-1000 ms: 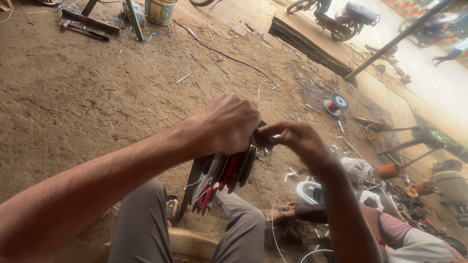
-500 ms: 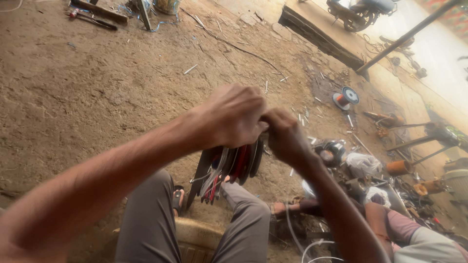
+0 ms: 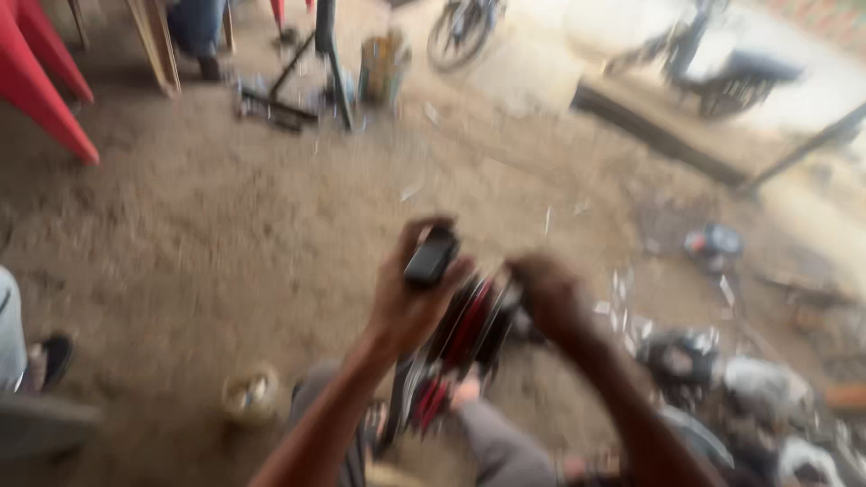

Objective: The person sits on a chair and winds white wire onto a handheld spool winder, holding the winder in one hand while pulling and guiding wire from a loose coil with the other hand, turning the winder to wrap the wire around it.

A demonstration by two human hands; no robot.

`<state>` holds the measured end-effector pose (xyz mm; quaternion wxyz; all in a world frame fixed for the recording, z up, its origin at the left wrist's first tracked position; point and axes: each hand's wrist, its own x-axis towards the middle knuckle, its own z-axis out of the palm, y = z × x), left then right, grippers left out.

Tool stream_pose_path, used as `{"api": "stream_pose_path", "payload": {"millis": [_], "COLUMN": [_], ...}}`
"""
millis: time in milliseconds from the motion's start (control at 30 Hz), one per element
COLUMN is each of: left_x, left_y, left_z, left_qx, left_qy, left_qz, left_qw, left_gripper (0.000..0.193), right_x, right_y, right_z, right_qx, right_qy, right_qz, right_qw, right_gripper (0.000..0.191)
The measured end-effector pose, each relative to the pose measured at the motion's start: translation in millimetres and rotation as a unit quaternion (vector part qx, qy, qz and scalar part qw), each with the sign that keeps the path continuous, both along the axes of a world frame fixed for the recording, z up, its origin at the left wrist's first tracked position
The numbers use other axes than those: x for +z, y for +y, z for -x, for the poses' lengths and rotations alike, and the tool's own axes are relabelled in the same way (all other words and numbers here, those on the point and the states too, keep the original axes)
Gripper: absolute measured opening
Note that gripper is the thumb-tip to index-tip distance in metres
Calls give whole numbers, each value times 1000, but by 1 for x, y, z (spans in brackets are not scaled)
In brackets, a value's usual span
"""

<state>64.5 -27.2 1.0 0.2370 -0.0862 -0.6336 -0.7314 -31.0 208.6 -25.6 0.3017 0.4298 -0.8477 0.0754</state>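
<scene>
The picture is blurred by motion. My left hand [image 3: 408, 302] grips a small black block-shaped part [image 3: 431, 256] at the top of a red and black metal assembly [image 3: 456, 347] that stands over my knees. My right hand [image 3: 552, 296] is closed on the right side of the same assembly. The lower end of the assembly hangs between my grey-trousered legs [image 3: 492, 446]. What exactly the fingers pinch is too blurred to make out.
Bare dirt floor [image 3: 225, 234] all around. A small round tin [image 3: 251, 395] sits left of my knee. Red plastic chair legs [image 3: 41, 86] at top left, a metal stand [image 3: 311, 81] and bucket [image 3: 383, 68] beyond. Machine parts [image 3: 722, 379] lie at right. Another person's foot [image 3: 50, 361] at left.
The view has swung up and left, revealing chairs and a stand. My left hand has shifted from the assembly's side to its top, now holding a black part; the hands have drawn apart.
</scene>
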Motion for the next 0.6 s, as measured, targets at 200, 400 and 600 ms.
{"api": "stream_pose_path", "payload": {"millis": [200,400,600], "left_x": [-28,-34,-40], "left_y": [35,45,43], "left_z": [0,22,38], "left_qx": [-63,-128,-110], "left_qy": [146,131,202], "left_qz": [49,19,45], "left_qw": [986,983,972], "left_gripper": [46,44,20], "right_x": [1,-126,-313], "right_y": [66,83,80], "right_z": [60,39,-5], "right_qx": [34,-76,-159], "right_qy": [120,14,-230], "right_qz": [-91,23,73], "right_qw": [988,997,957], "right_gripper": [10,6,9]}}
